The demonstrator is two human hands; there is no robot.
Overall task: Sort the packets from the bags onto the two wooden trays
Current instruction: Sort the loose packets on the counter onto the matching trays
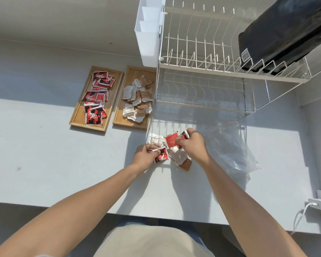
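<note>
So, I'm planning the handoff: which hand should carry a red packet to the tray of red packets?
Probably left. The left hand holds a red packet and is nearer the red tray, far left.

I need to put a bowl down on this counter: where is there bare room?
Bare: the counter left of both hands and in front of the left tray. Crowded: the loose packets between the hands, the plastic bag on the right, and under the dish rack.
</note>
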